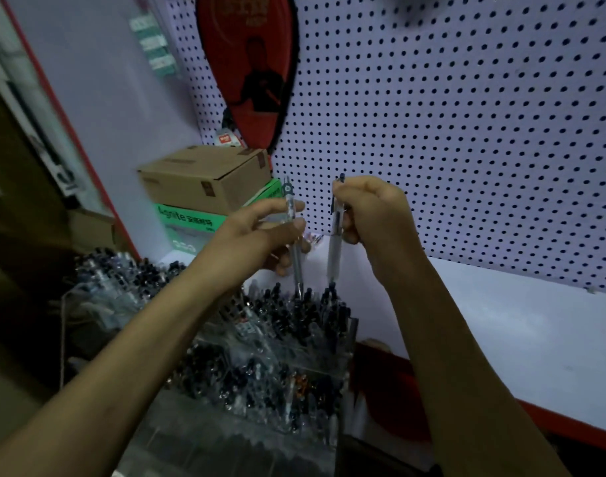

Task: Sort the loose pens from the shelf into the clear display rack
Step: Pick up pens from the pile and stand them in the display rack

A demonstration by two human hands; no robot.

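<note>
Pointing tips-down, upright pens in each hand above rack.

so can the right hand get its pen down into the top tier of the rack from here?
Probably yes. The right hand holds its pen upright, tip just above the clear rack. The way down is free, but the top tier is packed with pens, so space is tight.

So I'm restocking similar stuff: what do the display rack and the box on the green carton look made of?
Display rack: clear glossy plastic, probably acrylic; the pens show through its walls. Box: plain brown matte cardboard, with folded flaps.
</note>
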